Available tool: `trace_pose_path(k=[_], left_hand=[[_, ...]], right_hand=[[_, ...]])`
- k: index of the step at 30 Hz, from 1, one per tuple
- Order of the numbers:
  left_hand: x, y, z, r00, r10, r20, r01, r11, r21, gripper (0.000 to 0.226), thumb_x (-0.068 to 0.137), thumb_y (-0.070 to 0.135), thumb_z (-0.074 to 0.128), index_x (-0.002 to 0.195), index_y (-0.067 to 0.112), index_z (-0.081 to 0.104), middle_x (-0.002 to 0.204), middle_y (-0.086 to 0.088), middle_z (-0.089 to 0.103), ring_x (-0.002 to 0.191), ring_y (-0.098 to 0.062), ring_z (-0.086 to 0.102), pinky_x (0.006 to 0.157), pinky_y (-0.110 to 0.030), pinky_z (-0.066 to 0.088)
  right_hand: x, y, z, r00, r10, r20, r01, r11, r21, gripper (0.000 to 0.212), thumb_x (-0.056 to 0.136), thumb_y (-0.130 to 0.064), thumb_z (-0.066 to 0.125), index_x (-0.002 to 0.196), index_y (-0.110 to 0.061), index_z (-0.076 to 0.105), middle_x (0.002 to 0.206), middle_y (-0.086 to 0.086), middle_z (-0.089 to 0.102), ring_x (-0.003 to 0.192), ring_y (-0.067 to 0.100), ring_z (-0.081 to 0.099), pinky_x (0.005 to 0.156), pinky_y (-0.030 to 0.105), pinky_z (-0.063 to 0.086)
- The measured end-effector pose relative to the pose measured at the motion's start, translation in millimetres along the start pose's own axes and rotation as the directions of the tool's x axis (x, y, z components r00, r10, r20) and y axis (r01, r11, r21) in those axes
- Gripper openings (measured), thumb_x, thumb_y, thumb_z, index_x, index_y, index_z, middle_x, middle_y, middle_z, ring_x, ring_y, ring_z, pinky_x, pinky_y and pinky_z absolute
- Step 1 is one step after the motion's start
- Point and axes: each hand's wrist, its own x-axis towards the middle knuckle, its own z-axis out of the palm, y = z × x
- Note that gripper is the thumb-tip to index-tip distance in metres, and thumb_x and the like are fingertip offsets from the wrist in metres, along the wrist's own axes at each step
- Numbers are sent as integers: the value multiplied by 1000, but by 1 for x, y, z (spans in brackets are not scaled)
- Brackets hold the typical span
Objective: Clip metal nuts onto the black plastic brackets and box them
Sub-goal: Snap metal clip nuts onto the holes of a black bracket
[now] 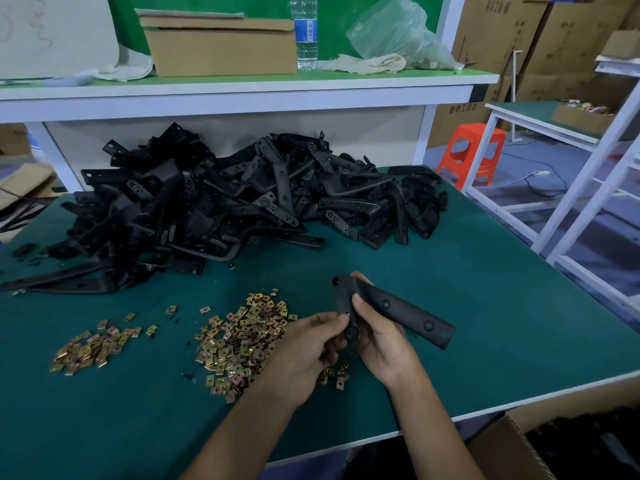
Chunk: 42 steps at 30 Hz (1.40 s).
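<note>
Head: matte black bracket [403, 308], brassy square nuts [239, 337]

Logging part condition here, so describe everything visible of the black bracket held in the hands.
The bracket is matte black plastic, seemingly moulded: a long flat arm slanting down to the right, bent into a shorter wide end with tabs. Round recessed holes dot the arm and tabs. It is held above the green table, not touching it. The right hand grips the bend, thumb on top; the left hand pinches what looks like a metal nut against the lower tab.
</note>
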Motion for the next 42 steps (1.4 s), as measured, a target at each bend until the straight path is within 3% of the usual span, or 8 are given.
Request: trace_pose_path(k=[5, 8, 10, 14, 16, 28, 34, 42], left_hand=[[0, -5, 4, 999, 6, 47, -10, 996, 89, 9, 91, 16, 72, 82, 16, 71, 71, 3, 67, 60, -6, 58, 55, -21, 38], [4, -3, 4, 980, 194, 46, -197, 916, 348, 17, 94, 27, 68, 87, 14, 74, 74, 6, 70, 66, -7, 60, 55, -19, 44], [9, 3, -1, 922, 382, 62, -337, 715, 612, 24, 98, 38, 60, 94, 19, 74, 86, 8, 74, 79, -9, 66, 68, -24, 51], [24, 8, -31, 840, 506, 198, -169, -103, 980, 48, 103, 48, 43, 146, 27, 47, 144, 4, 52, 135, -17, 43, 113, -40, 32], [28, 5, -45, 889, 418, 186, -102, -216, 971, 50, 102, 50, 42, 147, 28, 45, 147, 3, 48, 139, -21, 36, 117, -43, 24], [31, 4, -51, 789, 588, 179, -208, -18, 978, 15, 104, 32, 48, 111, 24, 58, 104, 10, 63, 106, -15, 57, 96, -33, 41], [32, 7, -54, 885, 423, 196, -158, -122, 980, 32, 97, 50, 54, 123, 33, 62, 124, 5, 55, 125, -20, 41, 110, -40, 29], [26, 16, -40, 821, 547, 166, -278, 129, 952, 16, 104, 26, 52, 114, 18, 60, 101, 6, 65, 101, -17, 60, 96, -38, 47]], right_hand=[[-4, -1, 7, 999, 7, 41, -3, 996, -86, 51, 89, -18, 69, 139, -25, 59, 131, 12, 68, 108, 20, 70, 79, 29, 58], [-1, 0, 4, 1000, 10, 15, -9, 998, -58, 52, 91, -20, 67, 141, -29, 56, 133, 9, 68, 113, 21, 68, 82, 31, 58], [1, -1, 1, 1000, -2, -6, 2, 1000, 8, 49, 92, -19, 65, 140, -28, 59, 134, 8, 67, 118, 23, 67, 85, 32, 58], [5, -2, -5, 995, -10, -94, 19, 995, 97, 30, 86, -22, 70, 115, -18, 78, 113, 8, 76, 96, 19, 74, 67, 28, 57], [6, -2, -5, 992, -16, -123, 28, 995, 99, 17, 84, -23, 72, 96, -20, 82, 93, 1, 77, 77, 12, 71, 58, 26, 53], [2, -1, 1, 995, -18, -102, 22, 999, 35, 18, 84, -24, 68, 95, -25, 83, 101, 0, 78, 81, 8, 73, 57, 22, 52], [2, -2, 2, 996, -23, -82, 29, 997, 71, 20, 87, -21, 65, 94, -24, 84, 98, -1, 78, 76, 6, 72, 57, 21, 53], [0, -2, 4, 995, -14, -96, 21, 997, 71, 19, 86, -21, 66, 92, -22, 84, 93, -1, 78, 71, 6, 72, 57, 21, 54]])
